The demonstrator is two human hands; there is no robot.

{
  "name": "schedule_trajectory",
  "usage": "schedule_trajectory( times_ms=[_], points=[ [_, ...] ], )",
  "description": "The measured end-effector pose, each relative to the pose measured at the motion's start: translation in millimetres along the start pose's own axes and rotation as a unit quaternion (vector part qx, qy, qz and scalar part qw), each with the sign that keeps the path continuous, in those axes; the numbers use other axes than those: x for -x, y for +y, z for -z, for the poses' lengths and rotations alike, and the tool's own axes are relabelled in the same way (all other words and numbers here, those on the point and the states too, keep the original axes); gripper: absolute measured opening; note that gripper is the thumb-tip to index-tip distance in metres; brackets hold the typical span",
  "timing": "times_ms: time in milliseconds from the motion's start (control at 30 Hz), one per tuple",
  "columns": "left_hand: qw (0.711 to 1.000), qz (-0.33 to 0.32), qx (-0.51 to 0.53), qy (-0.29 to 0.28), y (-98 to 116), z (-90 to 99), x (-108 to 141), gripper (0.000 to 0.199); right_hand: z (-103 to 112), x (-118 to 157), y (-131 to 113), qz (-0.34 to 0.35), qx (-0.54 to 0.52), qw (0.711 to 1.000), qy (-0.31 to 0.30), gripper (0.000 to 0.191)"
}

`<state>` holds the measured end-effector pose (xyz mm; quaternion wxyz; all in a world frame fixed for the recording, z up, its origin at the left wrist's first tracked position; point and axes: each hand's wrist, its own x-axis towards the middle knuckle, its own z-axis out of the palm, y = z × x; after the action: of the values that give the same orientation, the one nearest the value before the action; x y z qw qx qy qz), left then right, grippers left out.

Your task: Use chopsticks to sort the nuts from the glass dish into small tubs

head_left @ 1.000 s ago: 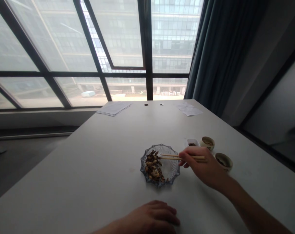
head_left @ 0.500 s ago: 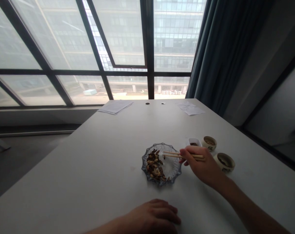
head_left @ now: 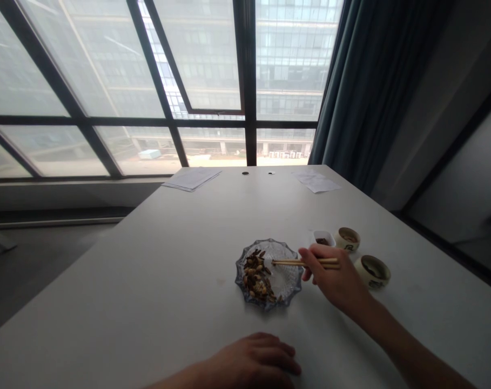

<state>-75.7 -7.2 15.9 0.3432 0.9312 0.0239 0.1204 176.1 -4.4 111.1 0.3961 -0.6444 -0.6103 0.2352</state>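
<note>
On the near half of the white table [head_left: 168, 281], a scalloped clear-glass dish [head_left: 288, 278] sits with a heap of dried brown pods and paler, nut-like pieces [head_left: 258, 275] piled along its left side, the right side of the glass mostly bare. The right hand [head_left: 334, 275] reaches in from the right, its fingers closed around a pair of wooden chopsticks [head_left: 294, 262]; the sticks lie nearly level over the dish, tips drawn close together just beside the heap. A small dark bit shows at those tips (too tiny to tell whether it is pinched). The left hand [head_left: 261, 359] rests palm down on the table in front of the dish, fingers loosely extended and side by side.

Beyond the right hand stands a small white tub [head_left: 330, 237] with dark pieces inside, and just beside it a cream-coloured cup [head_left: 354, 244] bearing a black character. A second, similarly marked bowl-shaped cup [head_left: 377, 282] stands nearer, partly behind the right hand, with something dark inside.
</note>
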Motion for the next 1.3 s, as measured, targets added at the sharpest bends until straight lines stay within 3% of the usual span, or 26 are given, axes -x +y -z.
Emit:
schedule_trajectory(
  times_ms=[433, 700, 867, 1100, 1200, 1300],
  points=[
    [1.0, 0.004, 0.009, -0.003, -1, -0.5, 0, 0.028, -4, 3, 2, 0.032, -0.02, 0.999, 0.009, 0.052],
    [1.0, -0.002, 0.01, 0.002, -3, -2.3, 1, 0.027, 5, 6, -8, 0.046, -0.029, 0.998, 0.023, 0.053],
    [1.0, 0.002, 0.014, 0.0, -1, -1.1, 1, 0.028, 30, 11, -21, 0.061, -0.037, 0.995, 0.07, 0.052],
    [1.0, 0.002, 0.007, -0.004, -1, -0.6, 1, 0.026, 87, 8, -27, 0.018, -0.009, 0.963, 0.269, 0.045],
    [1.0, 0.0, 0.006, 0.002, 0, 0.4, 1, 0.025, 102, 2, -16, 0.0, 0.027, 0.96, 0.28, 0.047],
    [1.0, -0.001, 0.01, 0.004, 2, 2.1, 0, 0.024, 105, -3, -4, -0.008, 0.051, 0.968, 0.246, 0.049]
  ],
)
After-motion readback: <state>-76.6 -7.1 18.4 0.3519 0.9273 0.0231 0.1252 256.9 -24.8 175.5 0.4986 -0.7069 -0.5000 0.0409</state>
